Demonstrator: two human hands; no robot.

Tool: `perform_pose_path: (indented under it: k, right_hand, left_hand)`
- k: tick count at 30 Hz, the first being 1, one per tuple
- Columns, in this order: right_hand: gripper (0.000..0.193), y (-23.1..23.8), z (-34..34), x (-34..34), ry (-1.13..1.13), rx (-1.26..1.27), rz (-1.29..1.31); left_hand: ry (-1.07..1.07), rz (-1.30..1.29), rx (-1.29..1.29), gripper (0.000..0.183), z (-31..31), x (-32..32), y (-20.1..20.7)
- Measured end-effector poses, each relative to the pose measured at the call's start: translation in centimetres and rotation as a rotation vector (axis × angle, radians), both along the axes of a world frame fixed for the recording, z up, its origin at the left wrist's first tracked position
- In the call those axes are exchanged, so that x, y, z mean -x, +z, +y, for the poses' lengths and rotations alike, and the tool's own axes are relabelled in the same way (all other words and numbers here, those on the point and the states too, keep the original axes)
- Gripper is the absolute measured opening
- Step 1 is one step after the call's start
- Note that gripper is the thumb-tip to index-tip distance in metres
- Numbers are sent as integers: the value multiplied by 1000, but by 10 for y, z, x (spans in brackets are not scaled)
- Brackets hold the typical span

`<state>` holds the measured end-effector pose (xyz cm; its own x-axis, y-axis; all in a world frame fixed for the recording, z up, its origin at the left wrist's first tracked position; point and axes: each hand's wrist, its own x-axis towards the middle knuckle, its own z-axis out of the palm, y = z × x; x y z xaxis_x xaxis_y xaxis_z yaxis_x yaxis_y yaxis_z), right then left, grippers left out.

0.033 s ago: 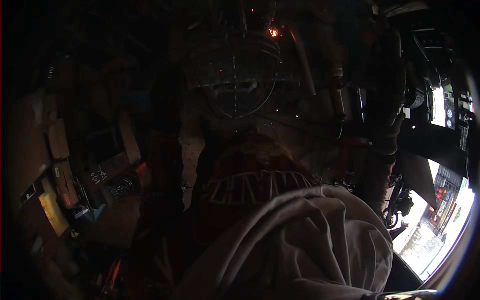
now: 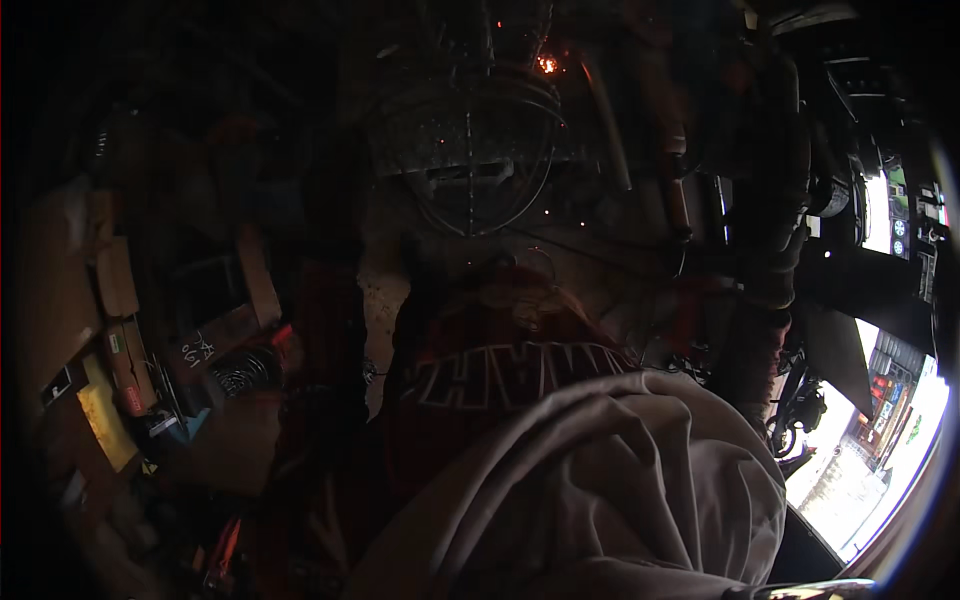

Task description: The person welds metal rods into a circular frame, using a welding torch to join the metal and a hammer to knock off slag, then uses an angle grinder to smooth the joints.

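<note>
The working area lies in deep shadow. At the upper middle a small orange glow (image 2: 547, 65) burns, with a few tiny sparks about it. Below and left of it is a round wire frame (image 2: 470, 185). To the right of the glow runs a slim curved rod (image 2: 608, 125). Farther right hangs a brownish tube-like handle (image 2: 677, 205) with a thin cable near its lower end. Neither of my hands can be made out in the dark, so I cannot tell what they hold or touch.
My dark red shirt (image 2: 510, 380) and a bunched grey cloth (image 2: 640, 490) fill the lower middle. Boxes (image 2: 117, 280), a yellow piece (image 2: 107, 415) and a dark coil (image 2: 243, 375) are at left. At right, a motorcycle (image 2: 797, 410) stands by a bright opening (image 2: 845, 490).
The tiny sparks below the glow have shifted slightly up and left. Otherwise the scene looks the same.
</note>
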<state>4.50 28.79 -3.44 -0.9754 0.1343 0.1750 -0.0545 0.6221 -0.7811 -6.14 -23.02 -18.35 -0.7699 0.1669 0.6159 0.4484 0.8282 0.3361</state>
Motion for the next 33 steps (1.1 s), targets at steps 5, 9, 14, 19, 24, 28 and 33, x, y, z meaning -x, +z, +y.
perform_pose_path:
  k: [5,9,14,19,24,28,33]
  right_hand:
    - [25,1,-3,0,13,72,-31]
    - [25,-1,-1,2,47,122,-31]
    - [24,1,-6,4,91,174,-2]
    - [23,8,-14,-6,123,218,-15]
    - [22,10,-16,-7,141,251,-6]
    - [22,2,-10,-8,83,225,-18]
    - [22,-9,5,-2,12,155,-90]
  left_hand:
    - [-11,14,61,23,-2,3,-4]
    - [-42,-2,-37,24,-4,1,-3]
    - [-54,-69,-165,23,-3,0,-5]
    - [-10,-73,0,25,-6,0,-6]
    - [-14,-195,-301,25,1,-3,-3]
    - [-5,-217,-272,25,2,-3,-1]
    - [-30,-131,-251,25,1,-3,-3]
